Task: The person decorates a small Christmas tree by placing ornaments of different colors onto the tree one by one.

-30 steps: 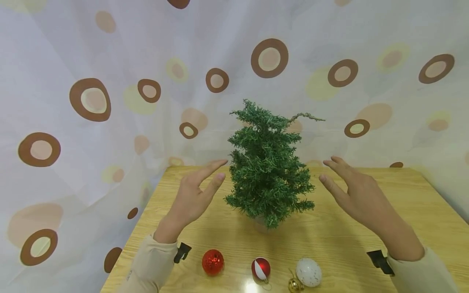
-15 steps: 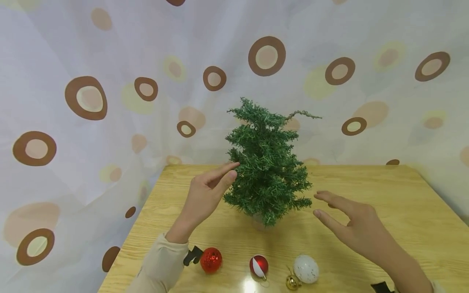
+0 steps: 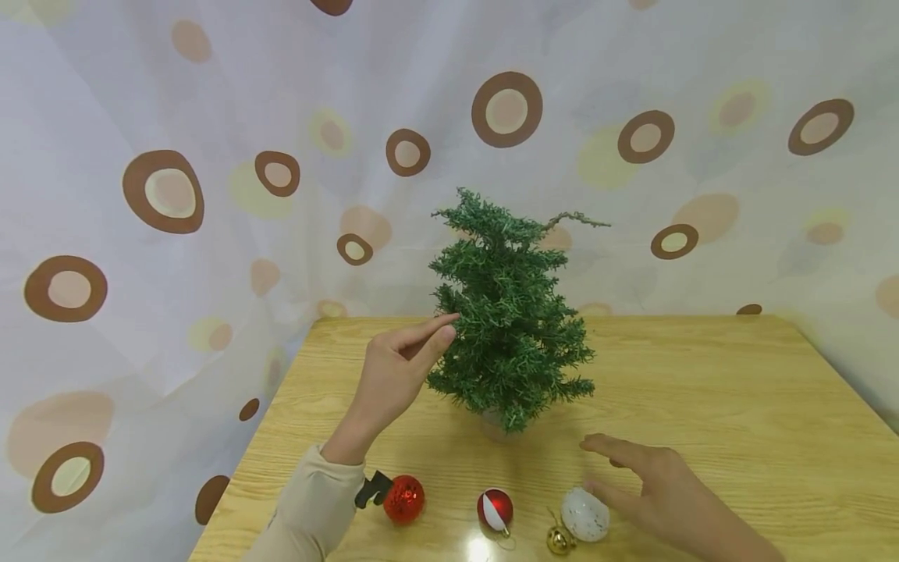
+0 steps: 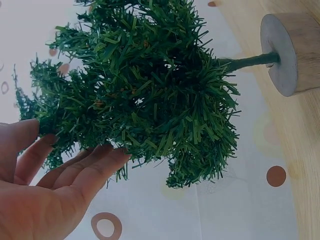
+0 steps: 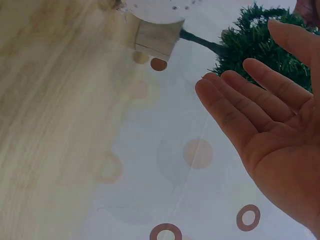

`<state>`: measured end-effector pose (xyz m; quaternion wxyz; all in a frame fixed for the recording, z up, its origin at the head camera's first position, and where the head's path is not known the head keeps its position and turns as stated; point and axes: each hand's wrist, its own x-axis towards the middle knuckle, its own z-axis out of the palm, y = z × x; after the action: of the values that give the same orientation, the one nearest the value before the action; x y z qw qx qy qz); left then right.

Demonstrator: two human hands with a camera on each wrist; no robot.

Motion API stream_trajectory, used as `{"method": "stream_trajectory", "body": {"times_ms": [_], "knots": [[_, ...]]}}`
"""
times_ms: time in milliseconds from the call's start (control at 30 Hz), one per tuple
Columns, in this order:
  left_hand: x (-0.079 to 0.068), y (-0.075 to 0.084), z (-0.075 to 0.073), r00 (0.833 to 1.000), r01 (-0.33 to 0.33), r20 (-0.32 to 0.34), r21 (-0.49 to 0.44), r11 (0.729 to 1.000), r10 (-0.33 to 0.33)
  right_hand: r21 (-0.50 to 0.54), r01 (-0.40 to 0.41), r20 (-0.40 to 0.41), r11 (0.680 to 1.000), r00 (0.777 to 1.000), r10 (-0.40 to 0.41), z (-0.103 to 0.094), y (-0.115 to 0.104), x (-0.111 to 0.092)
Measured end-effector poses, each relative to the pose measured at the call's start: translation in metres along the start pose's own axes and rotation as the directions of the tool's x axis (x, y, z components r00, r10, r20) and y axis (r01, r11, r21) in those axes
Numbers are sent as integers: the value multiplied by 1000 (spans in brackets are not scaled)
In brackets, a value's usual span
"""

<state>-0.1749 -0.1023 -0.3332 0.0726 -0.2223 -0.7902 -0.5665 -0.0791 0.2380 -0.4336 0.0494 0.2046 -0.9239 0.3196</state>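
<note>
A small artificial Christmas tree [image 3: 509,312] with a wooden base [image 4: 305,55] stands upright on the table. At its left side, my left hand [image 3: 393,371] has its fingertips against the outer green needles, fingers nearly straight, gripping nothing. My right hand [image 3: 653,492] is low at the front right, fingers extended and thumb apart. Its thumb overlaps the edge of a white speckled ball ornament [image 3: 584,515] in the head view; whether they touch I cannot tell. Part of that white ball shows at the top of the right wrist view, with the right palm [image 5: 285,145] bare.
Along the front of the wooden table [image 3: 702,375] lie a red glitter ball [image 3: 403,499], a red and white ball [image 3: 495,510] and a small gold bell-like ornament [image 3: 559,539] beside the white one. A bare twig [image 3: 579,219] sticks out right from the treetop. Patterned cloth [image 3: 449,94] hangs behind.
My left hand has moved right to the tree's side and then stayed. My right hand has come down and toward the front, from beside the tree to the white ball.
</note>
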Motion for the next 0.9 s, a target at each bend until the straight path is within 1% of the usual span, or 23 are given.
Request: {"method": "stream_trajectory", "body": {"times_ms": [67, 133, 200, 267, 367, 467, 567, 600, 633, 700, 800, 900], "knots": [[0, -1, 0, 1000, -2, -1, -1, 1000, 2, -6, -20, 49, 1000, 999, 20, 2, 1, -1], [1, -1, 0, 1000, -2, -1, -4, 1000, 2, 9, -32, 88, 999, 996, 31, 4, 3, -2], [1, -1, 0, 1000, -2, -1, -7, 1000, 2, 30, -30, 122, 999, 992, 26, 6, 4, -2], [1, -1, 0, 1000, -3, -2, -11, 1000, 3, 58, -31, 167, 998, 986, 21, 8, 6, -4], [1, 0, 0, 1000, -3, -2, -14, 1000, 3, 72, -40, 230, 997, 973, 22, 13, 8, -4], [1, 0, 0, 1000, -3, -4, -11, 1000, 3, 99, -32, 261, 995, 965, 5, 19, 11, -6], [1, -1, -1, 1000, 1, -4, -6, 1000, -1, 149, -58, 292, 987, 956, 12, 23, 13, -7], [1, -1, -1, 1000, 4, -4, -5, 1000, -4, 160, -77, 304, 984, 952, 25, 24, 13, -7], [1, -2, 0, 1000, 6, -3, -4, 1000, -6, 157, -104, 321, 982, 946, 49, 24, 13, -7], [1, -2, 0, 1000, 11, -2, -1, 1000, -11, 149, -124, 336, 981, 939, 68, 25, 14, -8], [1, -1, -1, 1000, 15, -3, 1, 1000, -15, 127, -121, 344, 985, 936, 70, 26, 15, -8], [1, -1, -1, 1000, 16, -8, 2, 1000, -16, 129, -115, 343, 985, 937, 64, 26, 16, -8]]}}
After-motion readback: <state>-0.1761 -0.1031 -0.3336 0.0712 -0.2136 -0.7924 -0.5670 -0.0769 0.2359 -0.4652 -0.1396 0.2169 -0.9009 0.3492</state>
